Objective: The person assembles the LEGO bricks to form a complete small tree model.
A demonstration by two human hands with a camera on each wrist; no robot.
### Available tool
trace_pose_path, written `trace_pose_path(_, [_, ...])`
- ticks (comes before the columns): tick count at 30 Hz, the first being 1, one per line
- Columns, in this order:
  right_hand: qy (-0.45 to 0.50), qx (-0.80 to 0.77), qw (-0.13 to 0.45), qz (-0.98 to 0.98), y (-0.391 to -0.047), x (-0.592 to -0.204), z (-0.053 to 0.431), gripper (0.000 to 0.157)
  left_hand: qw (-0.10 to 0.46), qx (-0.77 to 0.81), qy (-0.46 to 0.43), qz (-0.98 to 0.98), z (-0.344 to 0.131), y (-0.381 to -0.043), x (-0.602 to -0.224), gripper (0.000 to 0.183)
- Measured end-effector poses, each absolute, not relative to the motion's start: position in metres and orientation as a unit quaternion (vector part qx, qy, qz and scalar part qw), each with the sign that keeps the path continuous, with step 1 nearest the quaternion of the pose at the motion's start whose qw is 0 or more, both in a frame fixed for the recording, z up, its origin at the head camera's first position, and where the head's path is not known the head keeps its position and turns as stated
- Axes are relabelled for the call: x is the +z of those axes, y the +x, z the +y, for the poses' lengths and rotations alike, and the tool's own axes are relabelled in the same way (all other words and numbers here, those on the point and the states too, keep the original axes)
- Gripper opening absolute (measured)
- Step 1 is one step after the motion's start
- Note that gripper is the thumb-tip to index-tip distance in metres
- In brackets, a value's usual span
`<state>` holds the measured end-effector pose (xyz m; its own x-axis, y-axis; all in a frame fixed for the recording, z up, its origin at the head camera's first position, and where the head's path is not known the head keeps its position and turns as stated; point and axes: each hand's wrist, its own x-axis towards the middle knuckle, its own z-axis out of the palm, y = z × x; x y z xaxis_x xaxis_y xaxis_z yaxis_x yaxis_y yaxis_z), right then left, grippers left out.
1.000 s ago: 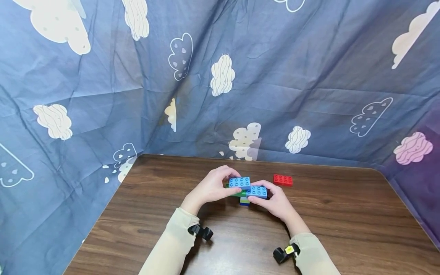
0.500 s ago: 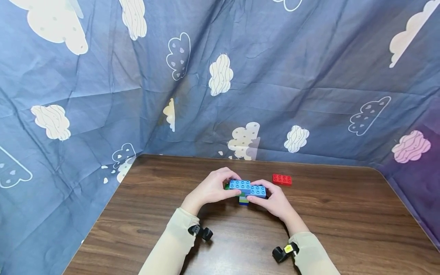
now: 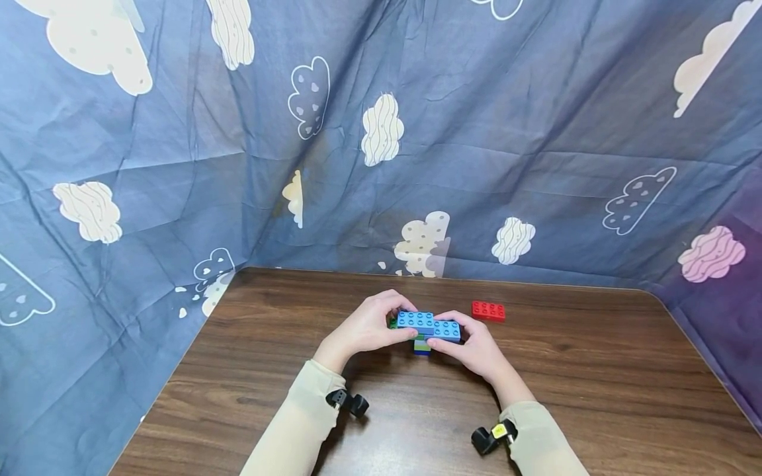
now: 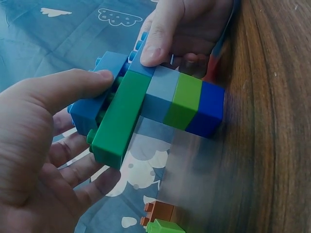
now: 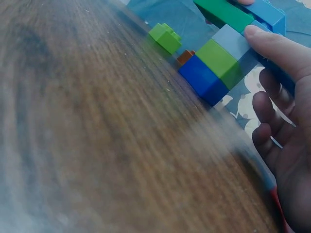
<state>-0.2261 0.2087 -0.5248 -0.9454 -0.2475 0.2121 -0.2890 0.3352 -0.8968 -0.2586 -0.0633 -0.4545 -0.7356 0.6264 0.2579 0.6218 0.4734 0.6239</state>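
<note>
Overall, the brick stack [image 4: 159,97] is blue-and-green.

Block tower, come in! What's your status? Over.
Left hand holding top blue block, green studs showing underneath. Right hand gripping next blue block down. Tower upright. Red block apart, not in the way.

Glare on near tabletop [image 3: 411,430]; wrist views dimmer, hazy

You see a light-blue top brick [image 3: 415,320], green brick [image 4: 120,116], lime brick [image 4: 183,102] and dark-blue brick [image 4: 206,110]; the far brick [image 3: 488,311] is red, your table [image 3: 595,370] brown-grained, the far cloth [image 3: 464,152] blue with pale clouds.
</note>
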Motion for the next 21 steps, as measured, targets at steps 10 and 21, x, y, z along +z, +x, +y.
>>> trace_pose_path(10, [0.167, 0.558, 0.013, -0.813, -0.2268, -0.5247, 0.209, 0.038, 0.0, 0.365, 0.363, 0.857, -0.0631, -0.2582, -0.4537, 0.03])
trace_pose_path(21, [0.158, 0.558, 0.006, -0.815, -0.2281, -0.5267, 0.2097, 0.034, -0.001, 0.376, 0.363, 0.853, -0.0625, -0.2576, -0.4529, 0.027])
